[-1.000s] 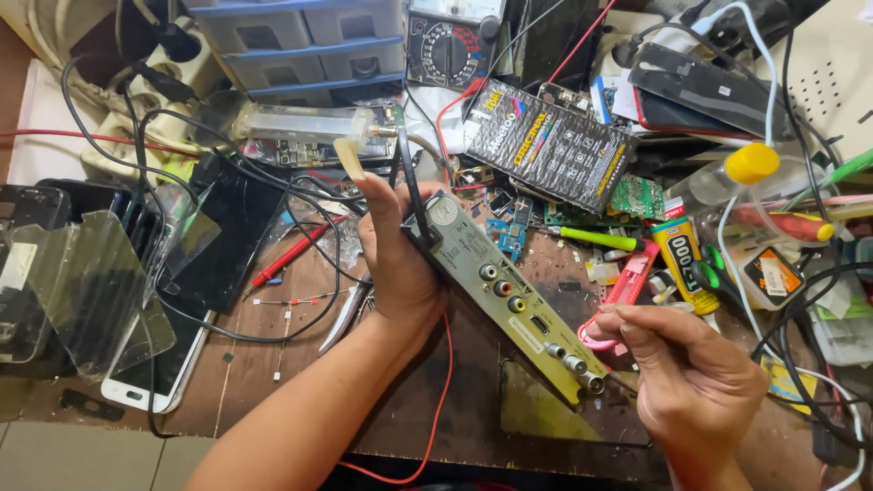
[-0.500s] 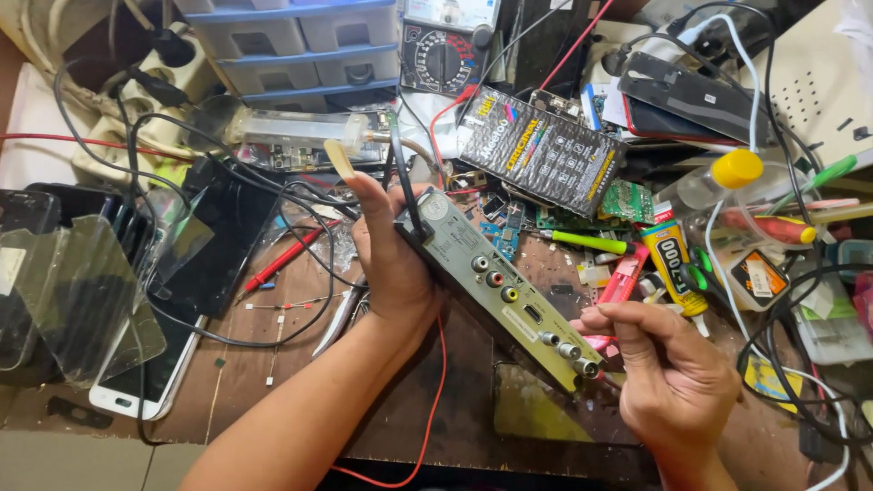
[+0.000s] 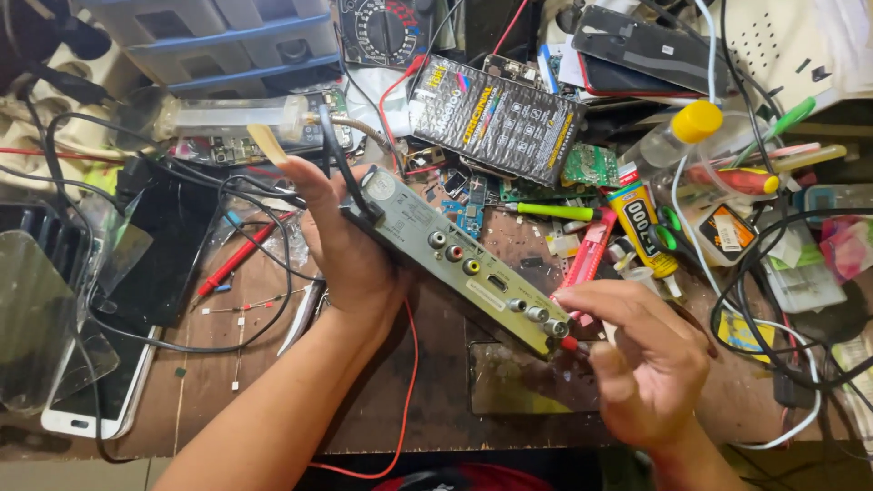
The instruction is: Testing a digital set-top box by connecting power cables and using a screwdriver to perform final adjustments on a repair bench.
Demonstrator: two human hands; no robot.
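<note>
My left hand (image 3: 350, 250) grips a long grey receiver box (image 3: 459, 264) by its far end, back panel up, showing a row of round sockets. A black cable (image 3: 332, 145) runs out of that end. My right hand (image 3: 650, 364) pinches a small red-tipped tool (image 3: 571, 344) against the near corner of the box, by the last metal socket. A pink utility knife (image 3: 589, 259) lies on the bench just beyond my right fingers.
The brown workbench (image 3: 436, 409) is crowded: a glue tube (image 3: 641, 227), green screwdriver (image 3: 546, 211), dark packet (image 3: 496, 118), multimeter (image 3: 382, 27), blue drawers (image 3: 209, 41), phones (image 3: 136, 282) at left, a red wire (image 3: 414, 400), tangled cables at right.
The view has moved closer. My right hand has left the pink knife and shifted left to the near corner of the box, now pinching a red-tipped tool. My left hand keeps its grip.
</note>
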